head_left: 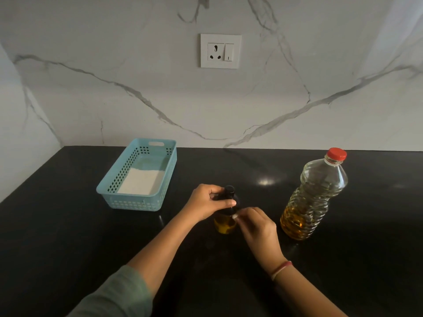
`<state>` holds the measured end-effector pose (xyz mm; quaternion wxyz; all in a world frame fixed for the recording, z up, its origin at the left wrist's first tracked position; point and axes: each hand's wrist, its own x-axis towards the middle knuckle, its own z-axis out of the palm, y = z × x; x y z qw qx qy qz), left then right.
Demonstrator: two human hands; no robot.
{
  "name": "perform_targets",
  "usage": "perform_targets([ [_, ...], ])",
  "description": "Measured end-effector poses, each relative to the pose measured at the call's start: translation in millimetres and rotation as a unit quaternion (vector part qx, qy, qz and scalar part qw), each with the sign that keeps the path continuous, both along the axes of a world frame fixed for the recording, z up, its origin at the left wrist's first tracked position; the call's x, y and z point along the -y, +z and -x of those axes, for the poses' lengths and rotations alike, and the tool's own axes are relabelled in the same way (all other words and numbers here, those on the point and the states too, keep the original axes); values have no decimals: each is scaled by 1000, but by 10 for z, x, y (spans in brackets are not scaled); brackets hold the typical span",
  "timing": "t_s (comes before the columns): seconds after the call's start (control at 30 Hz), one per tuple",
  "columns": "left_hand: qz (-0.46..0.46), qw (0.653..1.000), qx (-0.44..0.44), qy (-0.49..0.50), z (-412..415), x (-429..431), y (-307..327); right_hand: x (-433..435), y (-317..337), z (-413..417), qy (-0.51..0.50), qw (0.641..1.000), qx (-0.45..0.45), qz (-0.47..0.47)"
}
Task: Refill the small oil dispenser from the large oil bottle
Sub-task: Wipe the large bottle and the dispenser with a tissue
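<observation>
The small oil dispenser [225,224] stands upright on the black counter, a dark bottle with a black top and a little yellow oil at its base. My left hand [206,203] grips its neck and cap from the left. My right hand [255,225] holds the bottle's body from the right, fingers curled against it. The large oil bottle [313,197] stands upright to the right, clear plastic with a red cap on, oil filling roughly its lower third.
A light blue perforated basket [119,179] with a white folded cloth [139,181] inside sits at the back left of the counter [68,225]. A white wall socket [220,51] is on the marble backsplash.
</observation>
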<state>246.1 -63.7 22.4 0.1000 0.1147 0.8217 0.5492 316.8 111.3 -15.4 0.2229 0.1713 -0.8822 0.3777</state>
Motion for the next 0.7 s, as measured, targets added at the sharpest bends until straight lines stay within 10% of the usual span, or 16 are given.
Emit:
perform_targets([
  [0.27, 16, 1000, -1, -3, -1, -2, 28, 84, -275, -20, 8, 987, 160, -18],
  [0.7, -7, 1000, -1, -3, 7, 7, -13, 36, -8, -13, -49, 980, 172, 89],
])
